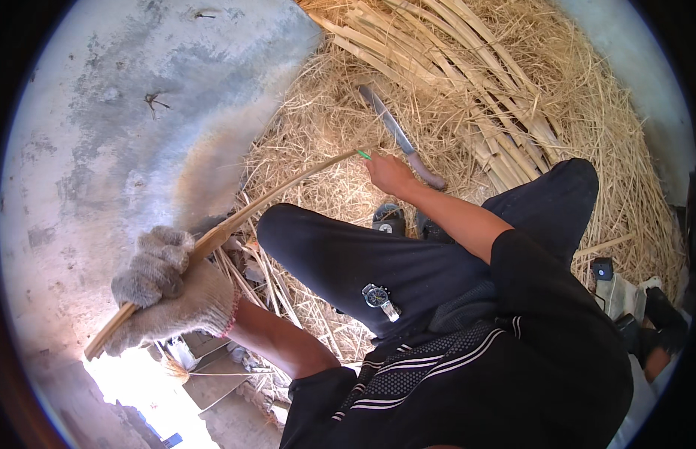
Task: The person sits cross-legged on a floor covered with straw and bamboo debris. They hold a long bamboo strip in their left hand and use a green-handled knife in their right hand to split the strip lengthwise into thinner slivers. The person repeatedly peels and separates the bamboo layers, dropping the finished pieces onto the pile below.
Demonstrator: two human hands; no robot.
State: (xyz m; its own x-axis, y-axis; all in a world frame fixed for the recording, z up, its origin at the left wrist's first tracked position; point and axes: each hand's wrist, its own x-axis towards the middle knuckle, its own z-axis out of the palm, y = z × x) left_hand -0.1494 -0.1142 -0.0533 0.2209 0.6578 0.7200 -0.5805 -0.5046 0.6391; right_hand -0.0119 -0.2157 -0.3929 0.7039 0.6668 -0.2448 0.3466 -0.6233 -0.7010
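Note:
My left hand [168, 288], in a thick grey knit glove, is wrapped round the near end of a long split bamboo strip [269, 196]. The strip slants up to the right, past my bent knee, and narrows toward its far end. There my bare right hand [391, 176] is closed, with a small green thing [364, 155] sticking out from its fingertips against the strip's tip. Most of that green thing is hidden, so its kind does not show. Just beyond the right hand, a large knife [396, 131] with a dark handle lies on the shavings.
Thin pale shavings [310, 127] cover the floor, with a bundle of split strips [467, 71] at the far right. A stained pale wall [123, 97] rises on the left. A wristwatch [378, 296] rests on my leg. Part of another person [658, 359] shows at the right edge.

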